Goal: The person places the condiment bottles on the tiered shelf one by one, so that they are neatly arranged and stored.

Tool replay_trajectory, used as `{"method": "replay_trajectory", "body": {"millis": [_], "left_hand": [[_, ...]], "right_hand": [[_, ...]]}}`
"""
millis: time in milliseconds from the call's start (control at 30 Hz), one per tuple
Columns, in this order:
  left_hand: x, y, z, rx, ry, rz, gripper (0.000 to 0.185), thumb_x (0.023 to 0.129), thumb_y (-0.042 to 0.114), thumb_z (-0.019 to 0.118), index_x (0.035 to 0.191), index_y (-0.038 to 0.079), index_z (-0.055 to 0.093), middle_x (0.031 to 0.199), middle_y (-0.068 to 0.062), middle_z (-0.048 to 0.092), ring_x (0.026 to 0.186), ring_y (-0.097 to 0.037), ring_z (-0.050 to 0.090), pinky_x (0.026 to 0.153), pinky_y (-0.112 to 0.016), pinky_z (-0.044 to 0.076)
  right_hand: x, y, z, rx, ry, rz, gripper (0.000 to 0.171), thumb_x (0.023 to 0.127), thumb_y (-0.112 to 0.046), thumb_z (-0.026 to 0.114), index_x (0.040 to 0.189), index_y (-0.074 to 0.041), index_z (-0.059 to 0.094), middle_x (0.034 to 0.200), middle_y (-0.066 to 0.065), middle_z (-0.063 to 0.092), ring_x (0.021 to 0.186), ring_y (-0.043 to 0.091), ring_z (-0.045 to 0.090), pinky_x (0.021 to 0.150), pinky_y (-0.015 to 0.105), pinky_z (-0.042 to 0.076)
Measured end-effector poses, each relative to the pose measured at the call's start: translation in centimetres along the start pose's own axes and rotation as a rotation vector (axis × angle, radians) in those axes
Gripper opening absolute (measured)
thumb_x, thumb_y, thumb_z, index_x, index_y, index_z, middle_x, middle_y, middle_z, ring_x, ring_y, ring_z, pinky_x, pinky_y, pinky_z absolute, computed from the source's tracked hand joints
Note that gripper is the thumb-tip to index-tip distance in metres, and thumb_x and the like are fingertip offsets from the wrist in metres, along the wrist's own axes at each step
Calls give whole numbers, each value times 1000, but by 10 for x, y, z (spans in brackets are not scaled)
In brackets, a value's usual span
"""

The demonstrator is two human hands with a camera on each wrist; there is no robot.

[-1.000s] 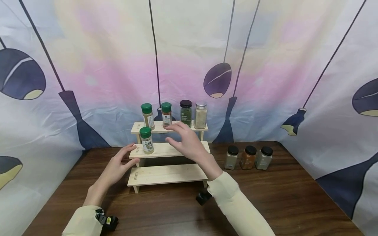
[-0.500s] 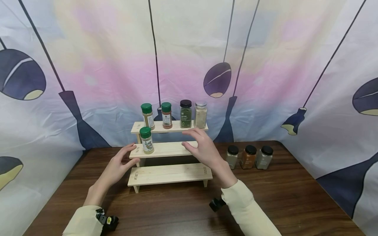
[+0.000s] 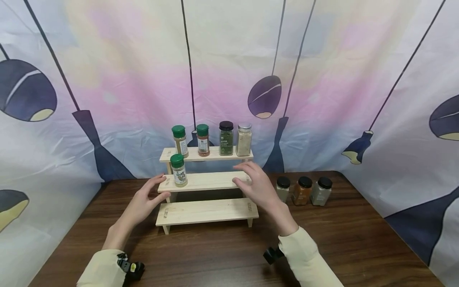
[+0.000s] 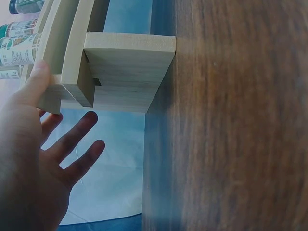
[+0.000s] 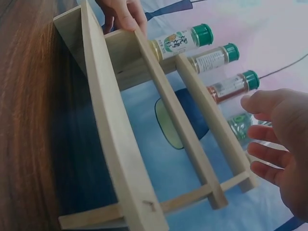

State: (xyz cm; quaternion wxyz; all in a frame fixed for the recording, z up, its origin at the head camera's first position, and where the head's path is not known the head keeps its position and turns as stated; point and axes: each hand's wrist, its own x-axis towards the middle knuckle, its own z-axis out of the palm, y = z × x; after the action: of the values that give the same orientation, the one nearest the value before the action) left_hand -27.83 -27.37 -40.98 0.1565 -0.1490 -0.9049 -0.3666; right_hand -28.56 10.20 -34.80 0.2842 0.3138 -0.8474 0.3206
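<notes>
A three-tier wooden spice rack stands on the table. My left hand holds its left end, thumb on the middle tier's edge and index finger behind, as the left wrist view shows; the other fingers are spread. A green-capped spice jar stands upright on the middle tier, near that hand. My right hand hovers by the right end of the middle tier, fingers slightly bent, holding nothing. On the top tier stand two green-capped jars, a black-capped jar of green herbs and a silver-capped pale jar.
Right of the rack, three black-capped jars stand in a row on the dark wooden table: a greyish one, an orange-brown one and another greyish one. A patterned cloth hangs behind and at both sides.
My right hand has drawn away to the right from in front of the top-tier jars, down beside the middle tier's right end. The left hand and the jars have stayed put.
</notes>
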Motion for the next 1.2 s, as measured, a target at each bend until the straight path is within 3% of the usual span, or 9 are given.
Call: {"method": "replay_trajectory", "body": {"millis": [267, 867, 1200], "left_hand": [[1, -1, 1, -25, -7, -16, 65, 96, 42, 65, 150, 15, 43, 161, -10, 33, 142, -41, 38, 98, -60, 47], [2, -2, -1, -18, -14, -34, 65, 96, 40, 65, 151, 15, 42, 161, -10, 33, 143, -42, 35, 100, -61, 44], [2, -2, 1, -18, -13, -19, 65, 96, 41, 65, 151, 14, 42, 161, -10, 33, 141, -42, 38, 98, -60, 47]], "right_hand": [[-13, 12, 0, 0, -6, 34, 33, 92, -22, 73, 123, -10, 70, 118, 6, 66, 115, 25, 60, 96, 46, 53], [-14, 27, -16, -44, -32, 72, 33, 92, -22, 74, 122, -7, 70, 117, 9, 67, 108, 28, 60, 90, 46, 53], [-19, 49, -37, -88, -52, 259, 34, 94, -25, 71, 125, -10, 69, 122, 12, 65, 115, 33, 59, 96, 53, 50]]}}
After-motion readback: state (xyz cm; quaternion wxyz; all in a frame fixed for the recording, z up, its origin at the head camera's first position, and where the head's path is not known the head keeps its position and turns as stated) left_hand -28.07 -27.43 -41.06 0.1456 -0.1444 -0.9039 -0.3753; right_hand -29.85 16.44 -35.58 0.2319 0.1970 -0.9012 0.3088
